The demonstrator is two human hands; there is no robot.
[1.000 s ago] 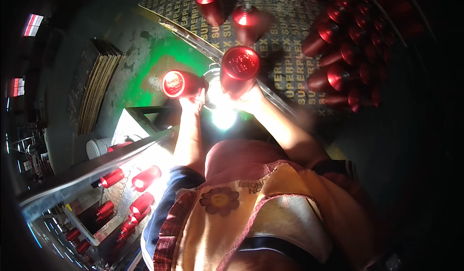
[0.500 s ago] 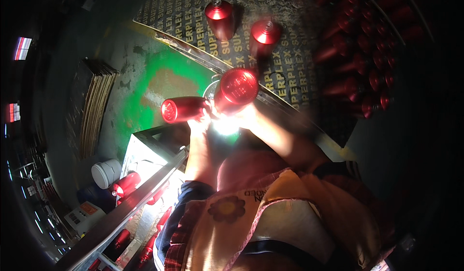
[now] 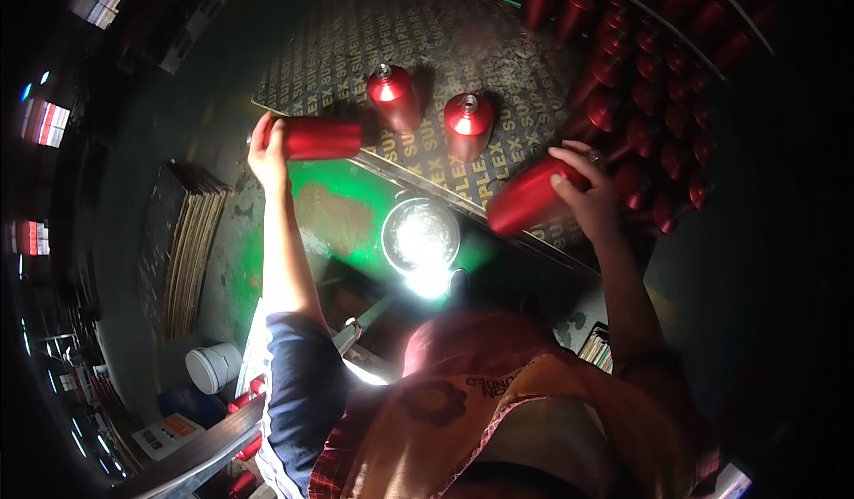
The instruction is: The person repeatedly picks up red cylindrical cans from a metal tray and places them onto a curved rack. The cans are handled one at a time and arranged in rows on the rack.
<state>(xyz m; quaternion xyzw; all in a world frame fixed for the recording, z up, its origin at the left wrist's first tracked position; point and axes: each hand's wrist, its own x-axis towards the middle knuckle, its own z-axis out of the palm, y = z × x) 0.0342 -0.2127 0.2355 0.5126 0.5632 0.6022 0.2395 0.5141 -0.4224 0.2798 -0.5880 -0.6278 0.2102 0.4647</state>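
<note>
My left hand grips one end of a red metal bottle, which lies sideways in the air by the board's left edge. Fingers of my right hand wrap round the neck end of a second red bottle, tilted with its base toward the lower left. Between the two hands, a pair of red bottles with open necks stand on the printed board: one standing bottle at left and another standing bottle to its right.
Many red bottles crowd the board's right side. Below its front edge, a round container gleams under a bright light. Stacked panels, a white bucket and a metal rail are at left.
My hands have moved apart from the middle, each carrying its red bottle: the left one up and left, the right one to the right. The view has shifted slightly, and the round container is now uncovered.
</note>
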